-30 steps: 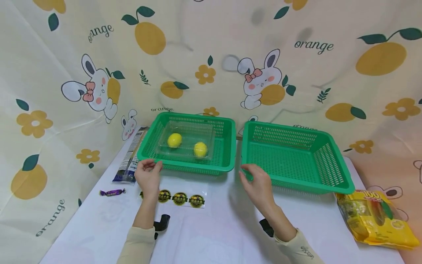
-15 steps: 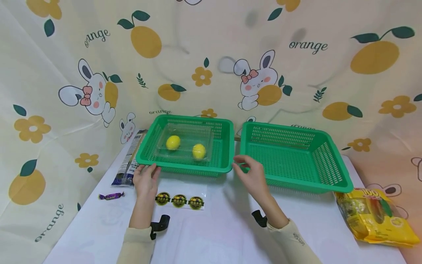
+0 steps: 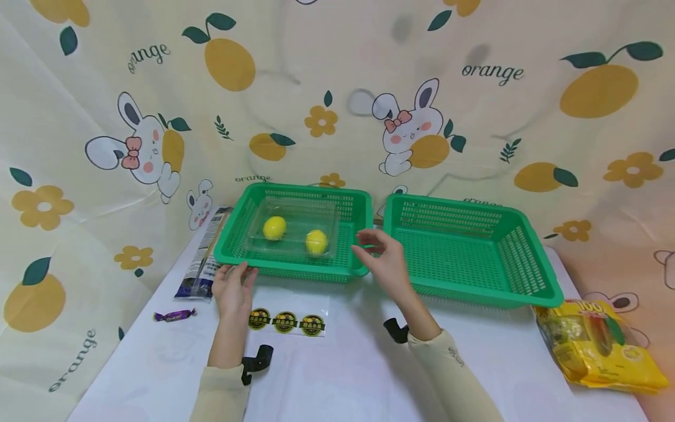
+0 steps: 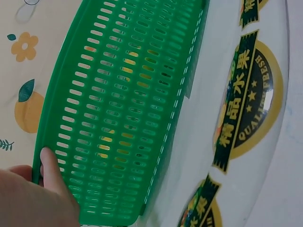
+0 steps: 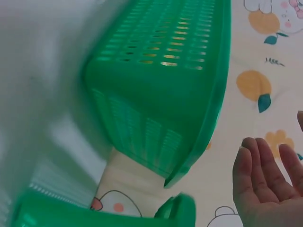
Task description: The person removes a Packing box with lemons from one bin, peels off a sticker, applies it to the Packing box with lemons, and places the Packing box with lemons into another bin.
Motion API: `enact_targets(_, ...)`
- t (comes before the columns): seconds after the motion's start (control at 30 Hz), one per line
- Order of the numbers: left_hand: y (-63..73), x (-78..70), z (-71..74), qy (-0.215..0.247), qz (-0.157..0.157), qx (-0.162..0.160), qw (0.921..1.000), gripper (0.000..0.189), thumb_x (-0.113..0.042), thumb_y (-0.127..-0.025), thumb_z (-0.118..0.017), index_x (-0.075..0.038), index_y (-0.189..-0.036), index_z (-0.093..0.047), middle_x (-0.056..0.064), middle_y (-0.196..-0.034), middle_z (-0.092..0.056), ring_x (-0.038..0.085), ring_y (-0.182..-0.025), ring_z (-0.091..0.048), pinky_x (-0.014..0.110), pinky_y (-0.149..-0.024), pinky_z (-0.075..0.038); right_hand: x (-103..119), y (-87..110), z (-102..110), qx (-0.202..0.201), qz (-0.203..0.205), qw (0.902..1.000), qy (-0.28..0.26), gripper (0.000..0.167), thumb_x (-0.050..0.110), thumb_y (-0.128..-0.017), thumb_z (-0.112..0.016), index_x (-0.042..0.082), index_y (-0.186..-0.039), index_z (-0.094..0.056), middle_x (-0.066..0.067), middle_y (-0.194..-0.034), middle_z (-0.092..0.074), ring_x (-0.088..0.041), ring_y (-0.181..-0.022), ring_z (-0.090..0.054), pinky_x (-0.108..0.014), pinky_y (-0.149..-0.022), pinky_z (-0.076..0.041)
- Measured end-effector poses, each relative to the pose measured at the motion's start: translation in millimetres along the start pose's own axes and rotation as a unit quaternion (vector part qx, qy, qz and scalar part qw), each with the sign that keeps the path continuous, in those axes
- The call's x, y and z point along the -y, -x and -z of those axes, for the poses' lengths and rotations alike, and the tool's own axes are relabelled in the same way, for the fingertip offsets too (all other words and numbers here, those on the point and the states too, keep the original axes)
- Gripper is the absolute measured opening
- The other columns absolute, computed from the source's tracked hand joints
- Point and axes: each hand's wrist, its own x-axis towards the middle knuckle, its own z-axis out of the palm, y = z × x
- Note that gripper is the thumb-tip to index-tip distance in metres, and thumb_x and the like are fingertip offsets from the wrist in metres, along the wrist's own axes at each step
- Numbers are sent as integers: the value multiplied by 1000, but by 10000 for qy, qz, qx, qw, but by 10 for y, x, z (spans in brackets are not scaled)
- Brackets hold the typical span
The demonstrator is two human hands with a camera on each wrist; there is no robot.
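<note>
A green plastic basket [image 3: 295, 268] stands at the left of the table. Inside it lies a clear plastic box [image 3: 329, 214] with two lemons [image 3: 275, 228] showing through. My left hand [image 3: 233, 296] is at the basket's near left rim; the left wrist view shows the rim between its fingers [image 4: 54, 172]. Above the same basket's right end hovers my right hand [image 3: 387, 264], holding nothing, thumb and fingers apart and loosely bent. In the right wrist view that hand [image 5: 267, 184] appears beside the basket [image 5: 147, 90], relaxed.
A second green basket [image 3: 474, 293] stands close on the right. A sheet of round stickers [image 3: 285, 322] lies in front of the left basket. A purple wrapped candy [image 3: 174, 315] and a dark packet [image 3: 203, 258] lie at left, a yellow bag [image 3: 601, 349] at right.
My right hand has moved left, from beside the right basket to over the left basket's right end. My left hand has come to the near rim. Basket and lemons look unmoved.
</note>
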Motion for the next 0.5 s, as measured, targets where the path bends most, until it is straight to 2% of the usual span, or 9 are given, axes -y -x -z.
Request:
enact_targets(0.1, 1, -14, 10, 78, -59, -6, 10000, 24, 7, -96, -57, -5, -106, -39, 10, -111, -43, 16, -81, -60, 28, -82, -58, 62, -148, -52, 218, -1, 9998, -37, 35, 0, -91, -70, -9, -124, -60, -25, -119, -64, -41, -111, -61, -48, -94, -52)
enact_targets(0.3, -24, 10, 29, 90, -102, -63, 9999, 24, 8, -96, -57, -5, -106, -40, 11, -109, -45, 15, -79, -61, 28, -80, -59, 106, -511, -157, 797, 82, 9962, -354, 47, 1, -91, -71, -9, -133, -53, -27, -129, -59, -43, -122, -54, -50, -101, -47)
enact_targets(0.5, -45, 53, 9, -36, -209, -182, 9996, 23, 8, -95, -58, -5, -106, -41, 11, -106, -48, 15, -79, -62, 28, -79, -59, -201, -1018, -260, 1174, -32, 9903, -740, 51, 8, -92, -73, 1, -138, -53, -17, -132, -60, -30, -124, -55, -45, -103, -46)
